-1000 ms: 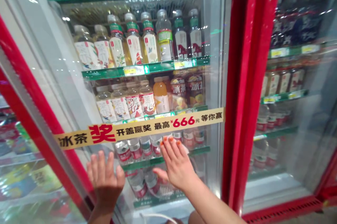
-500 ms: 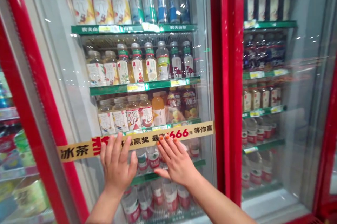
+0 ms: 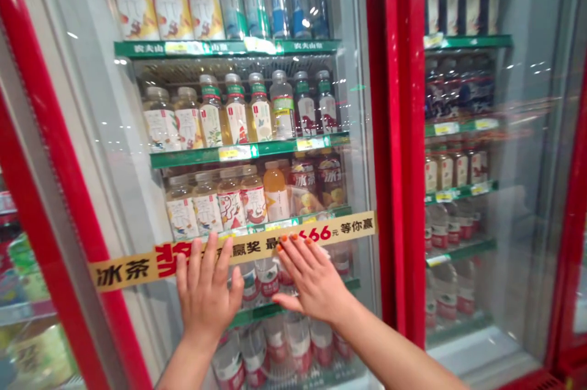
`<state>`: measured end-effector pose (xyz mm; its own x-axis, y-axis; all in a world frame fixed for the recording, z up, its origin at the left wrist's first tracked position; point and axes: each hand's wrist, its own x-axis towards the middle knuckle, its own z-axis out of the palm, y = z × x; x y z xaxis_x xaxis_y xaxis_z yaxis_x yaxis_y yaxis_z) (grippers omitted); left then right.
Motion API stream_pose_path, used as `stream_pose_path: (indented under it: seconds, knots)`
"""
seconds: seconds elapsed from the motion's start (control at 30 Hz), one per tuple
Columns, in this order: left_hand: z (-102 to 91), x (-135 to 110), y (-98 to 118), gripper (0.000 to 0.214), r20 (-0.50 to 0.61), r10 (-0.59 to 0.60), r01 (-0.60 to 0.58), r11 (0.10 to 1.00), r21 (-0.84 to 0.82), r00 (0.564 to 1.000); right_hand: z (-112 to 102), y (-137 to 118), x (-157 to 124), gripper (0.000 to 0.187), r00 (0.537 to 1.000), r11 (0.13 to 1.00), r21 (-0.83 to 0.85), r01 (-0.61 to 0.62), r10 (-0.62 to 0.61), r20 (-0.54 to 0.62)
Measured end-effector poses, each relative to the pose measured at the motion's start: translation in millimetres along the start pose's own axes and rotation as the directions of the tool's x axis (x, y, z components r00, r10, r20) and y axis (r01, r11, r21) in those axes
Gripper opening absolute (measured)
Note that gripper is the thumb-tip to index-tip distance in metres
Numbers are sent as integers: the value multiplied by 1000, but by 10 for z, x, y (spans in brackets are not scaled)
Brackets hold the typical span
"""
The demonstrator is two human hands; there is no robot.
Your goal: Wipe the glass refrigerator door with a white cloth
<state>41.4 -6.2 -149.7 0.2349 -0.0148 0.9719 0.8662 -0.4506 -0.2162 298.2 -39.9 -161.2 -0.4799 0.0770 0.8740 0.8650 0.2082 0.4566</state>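
the left hand [image 3: 206, 295] and the right hand [image 3: 312, 280] lie flat against the glass door [image 3: 132, 133] of a drinks cooler, side by side and a little apart in the lower centre of the frame. neither grip is closed: both are released and grasping nothing, with the fingers straight and spread and the palms toward the pane. the orange-painted fingertips [image 3: 293, 243] of the right hand rest over a yellow promotional strip [image 3: 123, 271] with red lettering, which runs across the door, and the left hand's fingers cross the same strip. behind the pane, water bottles with red labels [image 3: 298, 344] stand low down on and below a green-edged shelf [image 3: 252, 316], with tea bottles [image 3: 232, 200] and an orange juice bottle [image 3: 276, 191] on the row above. flat palms and spread fingers look like the sound way to work here, since they share the pressure across the glass, and keeping both hands at about one height avoids loading a single spot. the hands are also well placed clear of the red door frame [image 3: 55, 164] on the left. a red post [image 3: 398, 133] divides this door from a neighbouring glass door [image 3: 523, 133] at the right of the frame
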Motion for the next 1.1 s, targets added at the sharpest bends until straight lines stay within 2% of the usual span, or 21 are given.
stream_pose_path:
  seconds: [0.03, 0.1, 0.17, 0.23, 0.27, 0.3, 0.37, 0.43, 0.47, 0.5, 0.57, 0.63, 0.7, 0.73, 0.8, 0.87, 0.93, 0.97, 1.0, 1.07, 1.1]
  knots:
    - [-1, 0, 6, 82, 7, 3, -3, 1000, 5, 1000, -42, 95, -52, 104, 1000, 999, -21, -27, 27, 7]
    - [-4, 4, 20, 81, 21, 13, -13, 1000, 16, 1000, -112, 426, -14, 98, 972, 969, -79, -235, 236, 1]
    - [-3, 9, 30, 81, 25, 10, -10, 999, 33, 1000, -120, 738, 230, 95, 886, 880, -112, -462, 462, -33]
    - [0, 5, 32, 82, 26, 0, -1, 998, 55, 1000, -77, 808, 551, 96, 834, 828, -103, -551, 550, -43]
    - [0, -2, 31, 82, 28, -7, 5, 998, 67, 1000, -49, 732, 679, 97, 848, 843, -91, -530, 529, -28]
    - [1, -12, 28, 82, 26, -15, 13, 997, 80, 1000, -24, 600, 761, 99, 885, 883, -76, -464, 465, -3]
    - [1, -32, 22, 84, 19, -33, 31, 994, 104, 999, 10, 278, 755, 99, 975, 977, -31, -212, 213, 62]
    - [4, -47, 19, 88, 22, -58, 55, 992, 116, 998, 10, 93, 570, 98, 993, 999, 10, 49, -50, 104]
    - [6, -50, 21, 90, 30, -65, 61, 992, 115, 997, -6, 109, 461, 97, 987, 994, 14, 108, -109, 117]
    - [8, -51, 25, 91, 40, -69, 64, 992, 109, 997, -30, 202, 374, 98, 987, 995, 4, 99, -99, 126]
    - [13, -46, 34, 90, 45, -73, 68, 993, 92, 996, -85, 540, 350, 99, 988, 994, -52, -99, 104, 111]
    - [16, -40, 38, 90, 31, -82, 79, 994, 81, 996, -120, 866, 533, 98, 930, 927, -96, -362, 366, 35]
    - [15, -40, 32, 90, 20, -85, 83, 993, 78, 996, -119, 954, 791, 98, 854, 850, -85, -520, 519, -33]
    - [13, -42, 24, 90, 19, -77, 75, 994, 80, 997, -107, 887, 892, 100, 845, 843, -65, -535, 534, -34]
    - [10, -45, 2, 89, 19, -54, 52, 995, 88, 998, -63, 600, 959, 108, 908, 909, -1, -417, 417, 47]
    - [10, -47, -17, 89, 17, -38, 37, 995, 94, 999, -22, 298, 825, 113, 978, 984, 96, -150, 134, 159]
    - [12, -47, -20, 90, 15, -37, 36, 995, 91, 999, -26, 207, 565, 113, 976, 990, 138, 43, -71, 205]
    - [14, -46, -13, 90, 16, -42, 41, 996, 84, 999, -50, 277, 439, 111, 977, 992, 112, 56, -77, 200]
    - [16, -44, -3, 90, 16, -49, 47, 996, 77, 999, -83, 417, 348, 109, 984, 998, 61, 6, -17, 179]
    - [19, -37, 22, 90, 10, -65, 64, 996, 63, 998, -154, 806, 327, 103, 971, 975, -51, -215, 219, 95]
    - [19, -32, 33, 89, 3, -70, 69, 996, 61, 998, -178, 989, 402, 100, 939, 938, -83, -337, 341, 45]
